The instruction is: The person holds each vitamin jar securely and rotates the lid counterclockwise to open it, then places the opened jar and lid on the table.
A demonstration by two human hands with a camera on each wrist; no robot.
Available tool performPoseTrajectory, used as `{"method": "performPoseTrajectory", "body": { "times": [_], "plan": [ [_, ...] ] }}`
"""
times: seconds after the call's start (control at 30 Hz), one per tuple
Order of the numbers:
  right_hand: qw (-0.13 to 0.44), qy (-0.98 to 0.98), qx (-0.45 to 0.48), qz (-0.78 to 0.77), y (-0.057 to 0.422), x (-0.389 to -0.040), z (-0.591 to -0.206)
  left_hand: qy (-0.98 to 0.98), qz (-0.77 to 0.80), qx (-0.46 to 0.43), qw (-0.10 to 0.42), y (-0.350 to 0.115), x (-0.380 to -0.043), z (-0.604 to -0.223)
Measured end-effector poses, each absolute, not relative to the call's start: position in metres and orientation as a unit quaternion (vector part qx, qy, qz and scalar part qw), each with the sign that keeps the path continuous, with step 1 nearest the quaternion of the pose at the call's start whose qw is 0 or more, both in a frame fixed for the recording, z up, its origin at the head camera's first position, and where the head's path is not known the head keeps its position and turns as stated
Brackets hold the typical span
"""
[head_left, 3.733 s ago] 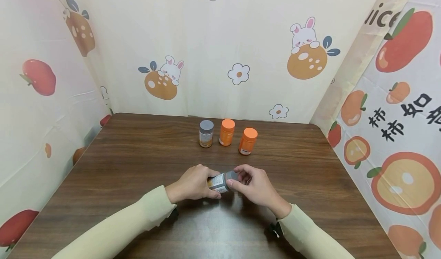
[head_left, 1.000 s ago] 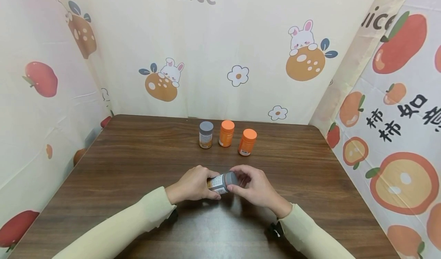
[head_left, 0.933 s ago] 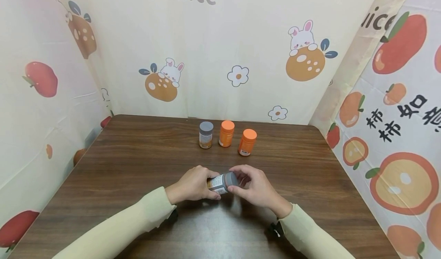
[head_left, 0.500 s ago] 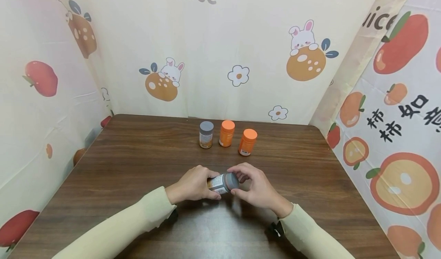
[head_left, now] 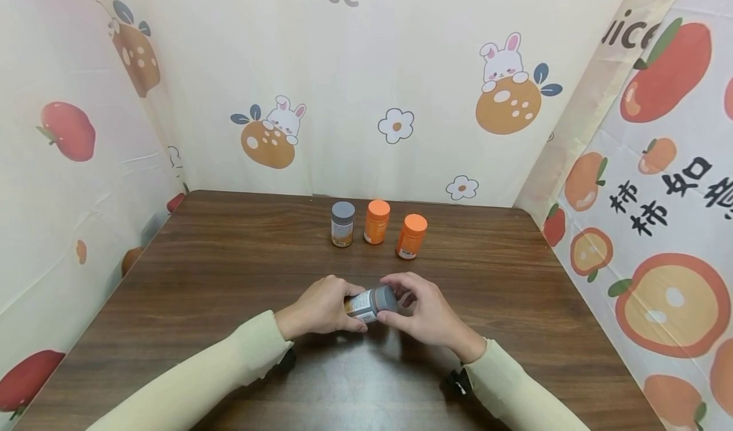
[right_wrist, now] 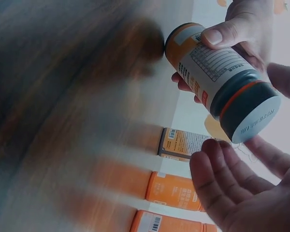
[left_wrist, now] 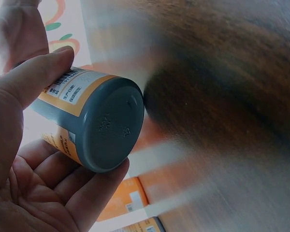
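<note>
In the head view my left hand (head_left: 323, 305) grips a grey pill bottle (head_left: 362, 306) with an orange and white label, tilted on its side with its cap to the right. The left wrist view shows the bottle's round dark base (left_wrist: 113, 125), thumb on one side and fingers on the other. My right hand (head_left: 425, 307) is at the grey cap (head_left: 386, 298). Thumb and index finger sit on opposite edges of the cap (right_wrist: 249, 111); the other fingers hang loosely apart from it. A thin orange band shows below the cap in the right wrist view.
Behind the hands stand another grey-capped bottle (head_left: 342, 225), an orange bottle (head_left: 376, 222) and a second orange bottle (head_left: 411, 236), all upright on the brown wooden table (head_left: 229, 246). Fruit-printed curtains (head_left: 343, 68) enclose the back and sides.
Half a second ago the right thumb and index finger were spread wider at the cap; now they have come in to its edges. The left hand and the bottle have barely moved.
</note>
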State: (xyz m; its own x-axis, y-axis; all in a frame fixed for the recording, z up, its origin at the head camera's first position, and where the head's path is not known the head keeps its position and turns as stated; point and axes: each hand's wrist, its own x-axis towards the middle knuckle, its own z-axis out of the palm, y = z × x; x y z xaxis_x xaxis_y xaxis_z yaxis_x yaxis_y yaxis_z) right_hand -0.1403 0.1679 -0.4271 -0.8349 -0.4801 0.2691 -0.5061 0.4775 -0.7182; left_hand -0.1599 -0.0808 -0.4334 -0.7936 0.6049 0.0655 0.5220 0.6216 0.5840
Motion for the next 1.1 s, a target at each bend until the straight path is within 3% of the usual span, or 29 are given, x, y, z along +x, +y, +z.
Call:
{"method": "performPoseTrajectory", "body": {
  "times": [0.43,1.1],
  "plan": [
    [-0.003,-0.882,0.190,0.432,0.1625,-0.1374,-0.4247,0.898,0.302,0.310,0.074,-0.0804,-0.1581,-0.4321],
    [0.006,-0.858,0.271,0.436,0.1683,-0.1378,-0.4238,0.898,0.298,0.317,0.064,-0.0804,-0.1586,-0.4333]
  ]
}}
